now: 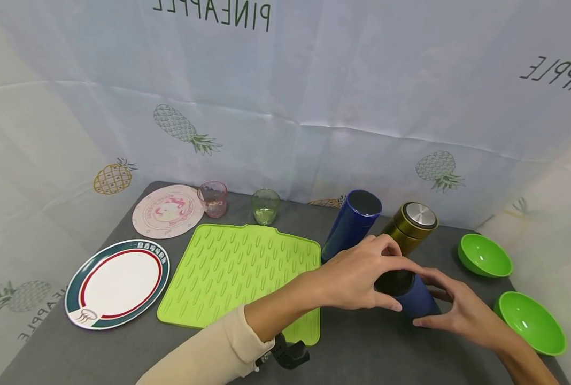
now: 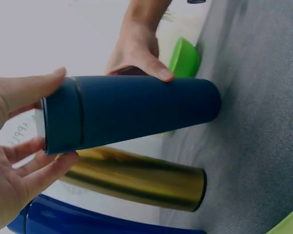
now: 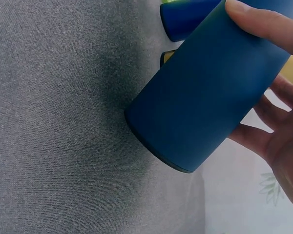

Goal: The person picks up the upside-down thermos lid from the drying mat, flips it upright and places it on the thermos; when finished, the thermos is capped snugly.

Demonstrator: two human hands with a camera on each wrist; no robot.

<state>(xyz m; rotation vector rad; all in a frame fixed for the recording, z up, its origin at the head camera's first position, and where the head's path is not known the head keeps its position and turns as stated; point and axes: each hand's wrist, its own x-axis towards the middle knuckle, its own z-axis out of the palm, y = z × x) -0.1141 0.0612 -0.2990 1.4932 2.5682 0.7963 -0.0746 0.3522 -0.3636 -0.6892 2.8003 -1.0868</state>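
Observation:
A matte dark-blue thermos (image 1: 419, 300) is at the right of the grey table, between both hands. My left hand (image 1: 357, 272) grips its lid (image 2: 62, 117) from above, thumb on one side and fingers on the other. My right hand (image 1: 456, 310) holds the body, with the thumb (image 3: 256, 19) on the near side and the fingers around the far side. In the right wrist view the thermos base is close to the tabletop; contact is unclear. Behind it stand a gold thermos (image 1: 401, 233) with a silver-topped lid and a shiny blue thermos (image 1: 345, 227).
Two green bowls (image 1: 531, 326) sit at the right edge. Left of the bottles lies a green ribbed mat (image 1: 237, 267). Farther left are a rimmed plate (image 1: 122, 283), a pink round mat (image 1: 167, 211), a pink glass (image 1: 213, 200) and a green glass (image 1: 265, 207). A pineapple-print curtain (image 1: 285, 96) hangs behind.

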